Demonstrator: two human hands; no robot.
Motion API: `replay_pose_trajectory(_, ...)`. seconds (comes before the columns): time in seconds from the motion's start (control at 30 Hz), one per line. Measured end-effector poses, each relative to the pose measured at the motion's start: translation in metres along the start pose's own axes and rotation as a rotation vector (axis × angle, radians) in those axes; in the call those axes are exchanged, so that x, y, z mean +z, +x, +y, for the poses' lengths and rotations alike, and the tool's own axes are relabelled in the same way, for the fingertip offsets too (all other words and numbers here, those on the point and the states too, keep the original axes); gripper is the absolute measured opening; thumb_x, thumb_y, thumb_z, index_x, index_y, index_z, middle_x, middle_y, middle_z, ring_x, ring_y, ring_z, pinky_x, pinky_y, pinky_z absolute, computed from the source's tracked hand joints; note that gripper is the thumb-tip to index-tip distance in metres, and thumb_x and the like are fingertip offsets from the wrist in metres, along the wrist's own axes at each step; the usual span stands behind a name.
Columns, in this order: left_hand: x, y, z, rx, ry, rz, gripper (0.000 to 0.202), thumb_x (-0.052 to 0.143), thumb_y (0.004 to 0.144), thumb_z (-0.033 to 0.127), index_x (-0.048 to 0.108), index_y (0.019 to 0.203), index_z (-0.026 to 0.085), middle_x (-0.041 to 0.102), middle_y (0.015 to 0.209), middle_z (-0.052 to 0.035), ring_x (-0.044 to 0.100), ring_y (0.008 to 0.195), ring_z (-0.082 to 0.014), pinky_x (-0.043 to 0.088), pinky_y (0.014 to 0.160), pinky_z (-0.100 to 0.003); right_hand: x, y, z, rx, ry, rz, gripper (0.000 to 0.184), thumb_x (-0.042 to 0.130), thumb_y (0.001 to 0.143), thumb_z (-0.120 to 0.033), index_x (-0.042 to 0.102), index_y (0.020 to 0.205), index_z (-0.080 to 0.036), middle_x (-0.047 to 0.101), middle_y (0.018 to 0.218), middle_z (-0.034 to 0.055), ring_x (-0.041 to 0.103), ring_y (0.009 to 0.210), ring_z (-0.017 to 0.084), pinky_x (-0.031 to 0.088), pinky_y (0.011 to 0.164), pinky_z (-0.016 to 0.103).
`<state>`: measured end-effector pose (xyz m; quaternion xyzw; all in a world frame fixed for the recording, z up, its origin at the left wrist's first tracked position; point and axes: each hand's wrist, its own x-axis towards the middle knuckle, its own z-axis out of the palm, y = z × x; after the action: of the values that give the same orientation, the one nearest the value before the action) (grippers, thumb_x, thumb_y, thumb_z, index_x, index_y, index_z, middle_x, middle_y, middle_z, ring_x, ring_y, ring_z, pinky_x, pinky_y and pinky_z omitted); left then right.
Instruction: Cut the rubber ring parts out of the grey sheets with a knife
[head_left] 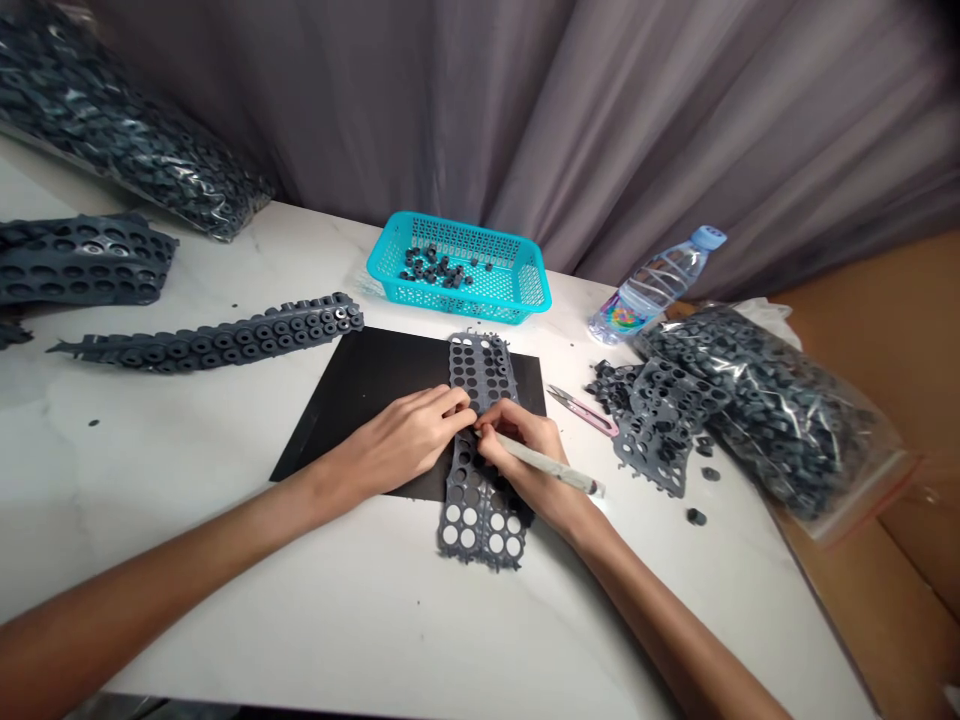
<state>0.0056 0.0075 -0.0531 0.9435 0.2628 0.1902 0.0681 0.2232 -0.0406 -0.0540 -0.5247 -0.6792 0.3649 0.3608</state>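
A long grey rubber strip (480, 500) full of round holes lies across a black mat (367, 385) on the white table. My left hand (409, 435) rests flat on the mat, its fingertips pressing the strip's left edge. My right hand (525, 455) is closed around a thin white pen-like tool (551, 468), whose tip touches the strip near my left fingertips. The middle of the strip is hidden under both hands.
A teal basket (525, 290) holding small dark rubber rings stands behind the mat. A pink cutter (585, 408), punched-out scrap strips (652, 420), a plastic bag of rings (780, 410) and a water bottle (652, 285) lie right. More strips (217, 345) and another bag (127, 150) lie left.
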Motion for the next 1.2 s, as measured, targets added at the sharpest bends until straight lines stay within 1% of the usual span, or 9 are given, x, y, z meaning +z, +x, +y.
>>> replay_pose_trajectory(0.1,0.006,0.001,0.004,-0.006,-0.064,0.012,0.027,0.046,0.103,0.004,0.068,0.113,0.015,0.067,0.118,-0.011,0.068,0.109,-0.0269,0.057,0.101,-0.046,0.0,0.0,-0.001,0.005,0.007,0.001,0.009,0.061,0.098,-0.023,0.063,0.089,-0.021,0.057,0.074,-0.0048,0.048,0.065,0.012,0.037,0.061,0.024)
replay_pose_trajectory(0.17,0.008,0.003,0.004,-0.112,-0.285,0.076,0.023,0.051,0.103,0.007,0.072,0.106,0.017,0.07,0.114,-0.01,0.069,0.107,-0.0261,0.055,0.101,-0.045,0.0,-0.001,0.0,0.009,0.0,0.004,0.009,0.061,0.098,-0.023,0.063,0.089,-0.021,0.058,0.074,-0.0045,0.049,0.065,0.012,0.037,0.061,0.024)
replay_pose_trajectory(0.3,0.004,0.009,-0.017,-0.573,-0.87,0.45,0.016,0.064,0.102,0.027,0.074,0.095,0.017,0.072,0.092,-0.0062,0.068,0.086,-0.0196,0.057,0.085,-0.035,0.001,-0.001,0.002,0.048,-0.018,0.016,0.007,0.063,0.097,-0.024,0.066,0.092,-0.021,0.063,0.075,-0.0033,0.054,0.065,0.013,0.039,0.06,0.024)
replay_pose_trajectory(0.4,-0.006,0.008,-0.037,-0.738,-1.186,0.678,0.017,0.073,0.097,0.031,0.076,0.1,0.014,0.073,0.099,-0.007,0.067,0.09,-0.0164,0.055,0.091,-0.031,0.002,-0.001,0.003,0.097,0.01,0.02,0.005,0.064,0.096,-0.024,0.067,0.092,-0.021,0.066,0.074,-0.0024,0.058,0.063,0.013,0.041,0.058,0.023)
replay_pose_trajectory(0.5,-0.012,0.004,-0.038,-0.771,-1.423,0.564,0.019,0.081,0.091,0.028,0.079,0.104,0.015,0.076,0.111,-0.0079,0.068,0.102,-0.017,0.052,0.102,-0.032,0.001,0.0,0.004,0.157,0.107,0.003,0.006,0.065,0.097,-0.026,0.066,0.093,-0.021,0.066,0.073,-0.0018,0.06,0.061,0.014,0.044,0.054,0.023)
replay_pose_trajectory(0.63,-0.015,-0.001,-0.019,-0.759,-1.529,0.348,0.017,0.076,0.097,0.029,0.081,0.108,0.017,0.077,0.12,-0.0095,0.07,0.115,-0.0209,0.051,0.113,-0.036,0.0,-0.001,0.004,0.188,0.253,-0.012,0.009,0.063,0.1,-0.029,0.066,0.096,-0.021,0.069,0.077,0.0001,0.064,0.063,0.015,0.048,0.051,0.022)
replay_pose_trajectory(0.8,-0.019,-0.006,-0.003,-0.827,-1.64,0.183,0.022,0.075,0.1,0.03,0.081,0.116,0.016,0.079,0.124,-0.0118,0.074,0.122,-0.0245,0.051,0.119,-0.038,0.001,0.0,0.008,0.153,0.331,0.058,0.011,0.066,0.1,-0.031,0.067,0.096,-0.021,0.069,0.078,0.0004,0.065,0.06,0.014,0.053,0.048,0.022)
replay_pose_trajectory(0.97,-0.018,-0.009,0.007,-0.86,-1.7,0.08,0.024,0.073,0.101,0.031,0.081,0.117,0.014,0.08,0.126,-0.0137,0.072,0.128,-0.027,0.05,0.123,-0.039,0.001,0.004,0.011,0.14,0.393,0.189,0.02,0.069,0.1,-0.039,0.067,0.098,-0.02,0.069,0.078,0.0004,0.064,0.055,0.013,0.054,0.043,0.022)
replay_pose_trajectory(1.2,-0.016,-0.009,0.014,-0.837,-1.744,0.04,0.025,0.075,0.1,0.032,0.083,0.117,0.016,0.08,0.126,-0.0141,0.073,0.128,-0.0301,0.05,0.124,-0.045,0.0,0.003,0.011,0.149,0.369,0.17,0.023,0.069,0.1,-0.043,0.067,0.1,-0.02,0.07,0.079,0.0013,0.065,0.057,0.014,0.055,0.045,0.023)
